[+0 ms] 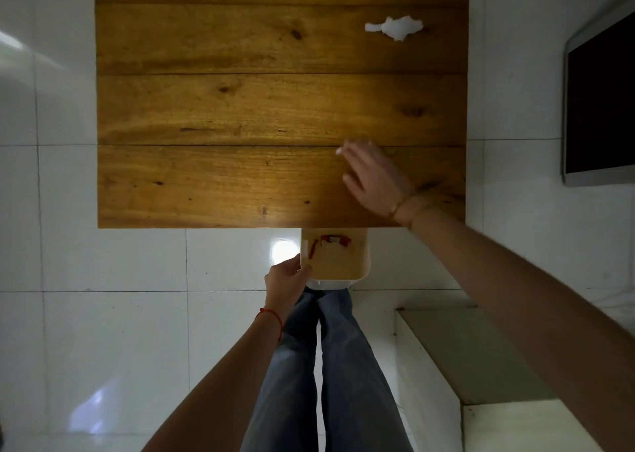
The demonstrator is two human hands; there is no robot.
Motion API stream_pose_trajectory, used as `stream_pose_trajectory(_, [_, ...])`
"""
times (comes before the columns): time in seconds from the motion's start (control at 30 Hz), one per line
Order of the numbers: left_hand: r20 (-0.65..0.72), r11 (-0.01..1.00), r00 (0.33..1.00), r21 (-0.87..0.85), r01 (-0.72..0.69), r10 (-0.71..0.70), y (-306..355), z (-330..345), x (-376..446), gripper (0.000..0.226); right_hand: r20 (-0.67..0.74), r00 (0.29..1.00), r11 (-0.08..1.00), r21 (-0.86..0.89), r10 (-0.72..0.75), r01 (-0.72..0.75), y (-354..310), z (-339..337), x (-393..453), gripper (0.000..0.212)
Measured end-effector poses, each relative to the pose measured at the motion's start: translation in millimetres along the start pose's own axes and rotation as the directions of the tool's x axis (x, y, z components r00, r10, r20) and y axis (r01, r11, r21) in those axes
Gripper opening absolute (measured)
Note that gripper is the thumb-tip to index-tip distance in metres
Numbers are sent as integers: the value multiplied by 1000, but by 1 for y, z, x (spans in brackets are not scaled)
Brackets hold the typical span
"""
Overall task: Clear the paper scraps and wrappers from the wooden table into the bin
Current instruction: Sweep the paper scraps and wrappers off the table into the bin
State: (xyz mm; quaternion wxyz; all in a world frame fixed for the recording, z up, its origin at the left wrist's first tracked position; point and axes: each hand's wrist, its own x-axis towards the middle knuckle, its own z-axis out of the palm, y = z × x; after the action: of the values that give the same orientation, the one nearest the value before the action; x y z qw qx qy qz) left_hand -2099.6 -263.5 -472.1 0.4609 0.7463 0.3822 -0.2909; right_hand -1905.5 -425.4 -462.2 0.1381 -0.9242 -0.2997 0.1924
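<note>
**Bin held at table edge, one paper scrap outstanding**

Left hand (287, 278) has its grip closed on the rim of the cream bin (357, 273), held just below the near edge of the wooden table (220, 115); red and white wrappers (331, 242) lie inside; right hand (372, 170) is over the table's near right, fingers spread, holding nothing; a crumpled white paper scrap (395, 28) lies far right, well apart.

No text, label, brand, number or sign is showing legibly anywhere; the red-and-white wrappers (331, 242) inside the cream plastic bin (364, 266) are appearing too blurred to read.
</note>
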Motion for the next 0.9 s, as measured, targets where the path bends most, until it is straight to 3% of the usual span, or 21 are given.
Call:
stream_pose_trajectory(0.17, [-10,1000,1000,-1,15,-15,-5,2,-7,41,188,968,987,43,-163,158,-51,44,-95,48])
stream_pose_trajectory(0.27, [-11,1000,1000,-8,28,-28,-8,2,-17,37,182,970,977,168,-162,131,-73,57,-133,46])
stream_pose_trajectory(0.4, [-7,999,999,21,32,-32,-6,-3,-40,33,65,996,948,306,67,-84,-86,47,-155,44])
stream_pose_trajectory(0.53, [2,1000,1000,25,-4,4,3,-19,-73,28,-57,965,902,373,257,-219,-95,22,-175,40])
stream_pose_trajectory(0.63, [-6,999,1000,-23,-30,30,15,-34,-96,17,-105,935,869,416,340,-269,-102,3,-194,41])
stream_pose_trajectory(0.9, [6,989,990,31,-144,144,65,-77,-154,25,-177,834,796,453,522,-402,-122,-49,-248,44])
